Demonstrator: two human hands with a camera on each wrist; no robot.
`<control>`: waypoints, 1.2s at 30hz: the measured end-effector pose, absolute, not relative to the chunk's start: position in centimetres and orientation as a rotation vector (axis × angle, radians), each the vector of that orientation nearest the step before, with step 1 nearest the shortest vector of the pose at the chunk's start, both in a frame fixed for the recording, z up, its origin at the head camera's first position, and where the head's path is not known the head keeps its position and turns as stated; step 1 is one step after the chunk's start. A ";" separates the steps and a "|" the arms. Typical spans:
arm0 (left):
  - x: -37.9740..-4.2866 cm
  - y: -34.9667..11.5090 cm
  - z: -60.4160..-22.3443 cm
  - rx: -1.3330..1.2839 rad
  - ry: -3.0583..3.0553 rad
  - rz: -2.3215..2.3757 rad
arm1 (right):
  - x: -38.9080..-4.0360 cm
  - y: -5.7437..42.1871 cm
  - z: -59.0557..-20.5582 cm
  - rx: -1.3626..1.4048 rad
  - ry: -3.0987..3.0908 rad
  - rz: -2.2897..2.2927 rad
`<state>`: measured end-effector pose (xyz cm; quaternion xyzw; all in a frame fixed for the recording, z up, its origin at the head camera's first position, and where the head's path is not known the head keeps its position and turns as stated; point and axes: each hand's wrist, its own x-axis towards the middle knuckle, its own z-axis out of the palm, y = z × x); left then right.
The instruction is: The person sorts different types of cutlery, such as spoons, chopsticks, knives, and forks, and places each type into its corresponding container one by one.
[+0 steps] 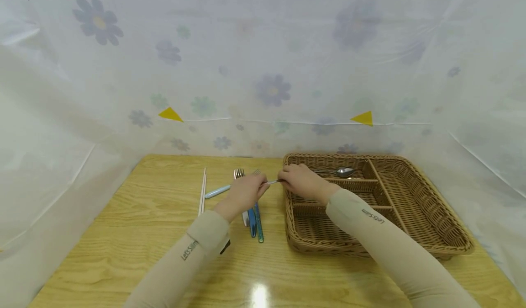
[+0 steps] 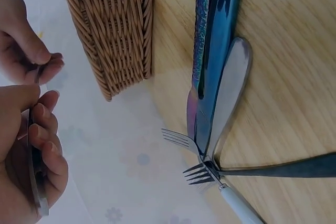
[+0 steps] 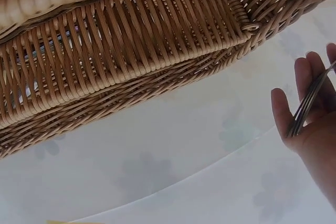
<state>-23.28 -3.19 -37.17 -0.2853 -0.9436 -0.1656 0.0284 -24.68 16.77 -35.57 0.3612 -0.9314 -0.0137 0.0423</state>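
One fork (image 1: pixel 272 182), gripped at both ends by two hands

It is held in the air beside the rear left corner of one wicker basket (image 1: pixel 328 246). The left hand (image 1: pixel 245 191) has its fingers curled round the handle, which lies along the palm. The right hand (image 1: pixel 303 180) pinches the fork near its other end, thumb against finger in the left wrist view; in the right wrist view its remaining fingers are slightly apart, with the tines against the palm.

Two more forks lie on the table (image 1: pixel 123 235), heads crossing: one pale-blue-handled fork (image 1: pixel 218 192) and one dark fork (image 2: pixel 283 170). Three other pieces, apparently knives, sit side by side below the left hand: one silver piece (image 2: pixel 231 82), one blue piece (image 2: pixel 218 40) and one iridescent piece (image 2: pixel 201 30). Their narrow ends meet the fork heads. Two pale chopsticks (image 1: pixel 202 200) lie nearly parallel to the left.

Four compartments show in the basket, three stacked on the left and one long one on the right. At least one spoon (image 1: pixel 344 172) lies in the rear left compartment; a glint beneath it is too small to tell.

Behind, one flowered sheet (image 1: pixel 230 61) carries two yellow triangles (image 1: pixel 170 114).
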 end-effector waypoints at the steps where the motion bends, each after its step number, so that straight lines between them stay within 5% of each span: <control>1: -23.3 -3.3 -37.2 -0.878 -2.916 -0.519 | -24.7 16.9 -35.5 1.101 -2.858 -0.046; 36: -26.4 -10.4 -42.7 -0.387 -3.162 -0.542 | -23.6 28.4 -36.9 0.797 -3.177 0.240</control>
